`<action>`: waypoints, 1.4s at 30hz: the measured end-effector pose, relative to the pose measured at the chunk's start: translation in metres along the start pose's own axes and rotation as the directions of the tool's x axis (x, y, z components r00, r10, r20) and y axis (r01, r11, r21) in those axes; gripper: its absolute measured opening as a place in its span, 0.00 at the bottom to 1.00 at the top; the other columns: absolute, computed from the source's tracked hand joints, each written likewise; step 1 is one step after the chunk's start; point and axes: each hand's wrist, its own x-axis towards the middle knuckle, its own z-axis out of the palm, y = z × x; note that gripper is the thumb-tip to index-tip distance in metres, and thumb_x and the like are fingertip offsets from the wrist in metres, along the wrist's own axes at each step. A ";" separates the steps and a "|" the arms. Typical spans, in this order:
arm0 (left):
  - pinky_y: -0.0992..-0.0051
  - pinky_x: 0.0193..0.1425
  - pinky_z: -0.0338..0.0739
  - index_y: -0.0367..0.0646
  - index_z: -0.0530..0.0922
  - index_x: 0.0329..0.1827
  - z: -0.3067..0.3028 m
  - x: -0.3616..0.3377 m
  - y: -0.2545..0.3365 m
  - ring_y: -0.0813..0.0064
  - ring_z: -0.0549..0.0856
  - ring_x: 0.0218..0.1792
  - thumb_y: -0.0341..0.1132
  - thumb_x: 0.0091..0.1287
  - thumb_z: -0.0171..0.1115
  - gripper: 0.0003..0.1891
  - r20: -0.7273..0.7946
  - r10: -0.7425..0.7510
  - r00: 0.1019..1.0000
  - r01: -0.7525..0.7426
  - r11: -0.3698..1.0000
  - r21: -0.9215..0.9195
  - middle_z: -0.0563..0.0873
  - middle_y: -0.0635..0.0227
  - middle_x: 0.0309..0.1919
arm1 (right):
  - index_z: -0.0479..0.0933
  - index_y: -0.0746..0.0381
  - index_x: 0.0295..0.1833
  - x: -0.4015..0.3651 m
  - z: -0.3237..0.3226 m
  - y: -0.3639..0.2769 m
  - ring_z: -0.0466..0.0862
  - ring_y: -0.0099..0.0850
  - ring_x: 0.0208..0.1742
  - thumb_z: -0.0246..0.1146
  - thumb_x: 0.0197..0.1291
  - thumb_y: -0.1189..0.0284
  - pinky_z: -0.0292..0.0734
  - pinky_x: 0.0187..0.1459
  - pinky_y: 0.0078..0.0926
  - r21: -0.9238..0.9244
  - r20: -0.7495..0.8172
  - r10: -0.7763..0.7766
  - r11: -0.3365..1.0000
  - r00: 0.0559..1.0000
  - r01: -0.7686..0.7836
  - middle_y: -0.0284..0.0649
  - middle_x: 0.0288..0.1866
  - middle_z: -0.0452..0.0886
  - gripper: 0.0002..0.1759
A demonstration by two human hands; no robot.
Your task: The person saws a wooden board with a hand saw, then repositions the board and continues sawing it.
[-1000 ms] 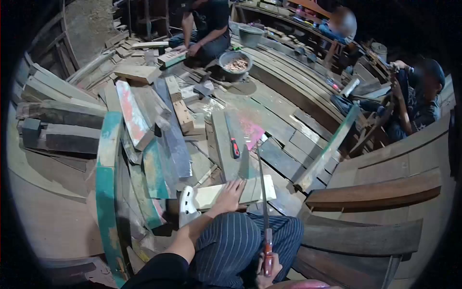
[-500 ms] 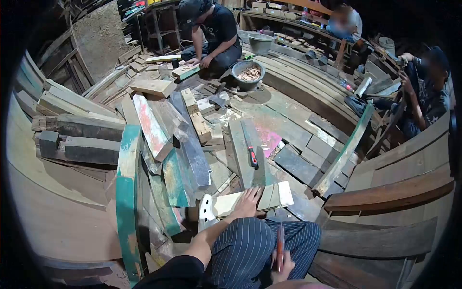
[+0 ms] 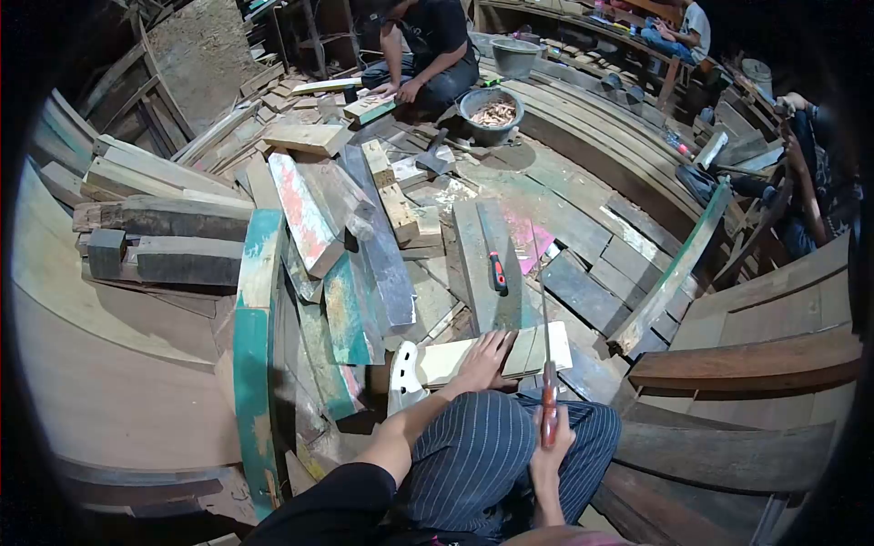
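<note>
Just pushed my saw (image 3: 549,387) forward, right hand (image 3: 553,444) wrapped round its handle, blade over the board (image 3: 444,360); left hand (image 3: 487,358) flat on top.

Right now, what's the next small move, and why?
Probably one short, light stroke with the saw in the right hand: it appears to cross the pale board near one end, and the left hand rests on that board, apart from the saw. Saw-to-wood contact unclear.
</note>
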 end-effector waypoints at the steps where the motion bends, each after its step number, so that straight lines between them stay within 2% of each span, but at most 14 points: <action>1: 0.51 0.80 0.63 0.31 0.62 0.79 -0.002 0.000 0.000 0.42 0.70 0.73 0.55 0.45 0.83 0.61 -0.004 0.006 1.000 -0.006 1.000 0.011 0.72 0.43 0.71 | 0.74 0.64 0.37 0.008 0.004 -0.004 0.82 0.41 0.17 0.69 0.68 0.74 0.72 0.22 0.34 0.021 0.002 0.039 0.999 0.999 -0.039 0.47 0.19 0.75 0.11; 6: 0.51 0.79 0.64 0.30 0.63 0.79 0.003 -0.001 -0.002 0.42 0.71 0.72 0.56 0.49 0.81 0.58 -0.034 0.029 0.999 -0.027 0.998 0.059 0.72 0.42 0.70 | 0.74 0.65 0.37 -0.022 -0.011 -0.009 0.81 0.40 0.17 0.69 0.68 0.75 0.74 0.23 0.34 0.013 -0.008 0.068 0.998 0.998 -0.067 0.48 0.19 0.74 0.10; 9: 0.49 0.79 0.64 0.31 0.65 0.78 0.008 -0.001 -0.004 0.40 0.72 0.72 0.54 0.58 0.75 0.51 -0.025 0.013 1.000 -0.012 0.999 0.035 0.74 0.40 0.69 | 0.75 0.66 0.40 -0.076 -0.032 0.001 0.74 0.26 0.20 0.67 0.66 0.77 0.70 0.25 0.32 -0.076 0.009 0.067 0.995 0.998 -0.066 0.44 0.20 0.70 0.07; 11: 0.48 0.80 0.61 0.30 0.65 0.78 0.001 0.000 0.004 0.41 0.70 0.74 0.54 0.58 0.75 0.51 -0.042 -0.007 0.999 0.006 1.000 -0.024 0.73 0.40 0.71 | 0.74 0.66 0.41 -0.101 -0.052 -0.016 0.78 0.45 0.19 0.66 0.63 0.78 0.71 0.25 0.34 -0.048 0.076 0.094 0.995 0.993 -0.091 0.49 0.23 0.72 0.07; 14: 0.51 0.79 0.62 0.32 0.62 0.79 -0.007 0.006 0.006 0.42 0.71 0.72 0.55 0.43 0.83 0.62 0.004 -0.034 0.999 0.034 0.999 -0.037 0.72 0.44 0.73 | 0.75 0.65 0.42 -0.119 -0.063 -0.020 0.77 0.50 0.19 0.66 0.61 0.77 0.70 0.25 0.38 -0.149 0.107 0.088 0.986 0.990 -0.071 0.49 0.22 0.71 0.07; 17: 0.54 0.77 0.66 0.37 0.62 0.80 -0.005 0.005 0.007 0.45 0.73 0.70 0.52 0.41 0.85 0.62 -0.005 -0.046 0.999 0.046 0.998 0.045 0.73 0.47 0.69 | 0.76 0.64 0.43 -0.107 -0.047 -0.014 0.79 0.51 0.20 0.66 0.59 0.75 0.70 0.25 0.41 -0.166 0.073 0.066 0.985 0.995 -0.053 0.48 0.21 0.71 0.08; 19: 0.54 0.77 0.66 0.36 0.62 0.80 -0.005 0.008 0.006 0.46 0.72 0.71 0.51 0.40 0.86 0.63 -0.011 -0.012 1.000 0.012 0.999 0.036 0.73 0.47 0.69 | 0.76 0.64 0.42 -0.086 -0.037 -0.012 0.81 0.49 0.21 0.67 0.58 0.78 0.71 0.25 0.38 -0.138 0.102 0.061 0.989 0.993 -0.047 0.47 0.22 0.73 0.08; 21: 0.54 0.77 0.67 0.36 0.63 0.80 -0.004 0.007 0.006 0.46 0.73 0.70 0.50 0.39 0.86 0.62 -0.026 0.004 1.000 -0.003 0.998 0.059 0.73 0.47 0.69 | 0.78 0.67 0.50 -0.062 -0.025 -0.002 0.87 0.45 0.24 0.70 0.59 0.82 0.80 0.25 0.34 -0.129 0.153 0.015 0.992 0.988 0.005 0.51 0.31 0.84 0.14; 24: 0.55 0.77 0.68 0.35 0.64 0.79 -0.004 0.008 0.002 0.47 0.74 0.69 0.49 0.38 0.86 0.62 -0.052 0.035 0.998 -0.035 0.999 0.011 0.74 0.48 0.69 | 0.75 0.65 0.42 -0.037 -0.007 -0.002 0.78 0.26 0.18 0.71 0.64 0.81 0.71 0.22 0.27 -0.002 0.110 0.035 0.999 0.993 -0.035 0.43 0.21 0.75 0.09; 29: 0.54 0.76 0.68 0.35 0.65 0.79 -0.004 0.010 0.005 0.46 0.74 0.69 0.51 0.38 0.86 0.62 -0.047 0.017 0.999 -0.016 1.000 0.016 0.74 0.48 0.69 | 0.76 0.63 0.45 -0.063 -0.031 -0.008 0.83 0.40 0.19 0.71 0.63 0.79 0.74 0.25 0.30 -0.090 0.054 0.065 0.994 0.996 -0.060 0.46 0.22 0.76 0.10; 31: 0.53 0.76 0.68 0.34 0.65 0.79 -0.004 0.008 0.006 0.46 0.74 0.69 0.52 0.38 0.86 0.62 -0.037 0.007 0.999 -0.006 1.000 0.017 0.74 0.47 0.70 | 0.78 0.64 0.47 -0.092 -0.062 -0.016 0.84 0.42 0.21 0.69 0.63 0.79 0.75 0.26 0.32 -0.051 0.174 0.101 0.994 0.980 -0.093 0.46 0.24 0.76 0.09; 34: 0.53 0.76 0.68 0.34 0.64 0.79 -0.003 0.009 0.003 0.46 0.74 0.69 0.52 0.39 0.85 0.62 -0.041 0.019 0.999 -0.017 0.999 0.038 0.74 0.47 0.70 | 0.78 0.68 0.57 -0.134 -0.087 -0.019 0.85 0.42 0.21 0.68 0.57 0.82 0.78 0.26 0.33 -0.162 0.216 0.096 0.985 0.972 -0.061 0.48 0.28 0.82 0.20; 37: 0.53 0.75 0.68 0.35 0.64 0.79 -0.002 0.007 0.004 0.46 0.74 0.69 0.51 0.39 0.86 0.62 -0.037 0.008 0.999 -0.007 1.000 0.021 0.74 0.47 0.70 | 0.78 0.67 0.57 -0.111 -0.075 -0.021 0.85 0.41 0.21 0.69 0.58 0.82 0.78 0.26 0.33 -0.111 0.183 0.025 0.994 0.983 -0.005 0.49 0.28 0.81 0.20; 42: 0.53 0.75 0.68 0.36 0.64 0.79 -0.003 0.007 0.005 0.47 0.74 0.69 0.50 0.39 0.86 0.61 -0.034 0.005 0.999 -0.004 0.999 0.047 0.74 0.48 0.69 | 0.76 0.64 0.42 -0.021 -0.006 -0.001 0.84 0.37 0.18 0.71 0.64 0.80 0.73 0.22 0.29 -0.012 0.045 0.030 0.999 0.999 -0.030 0.46 0.22 0.77 0.09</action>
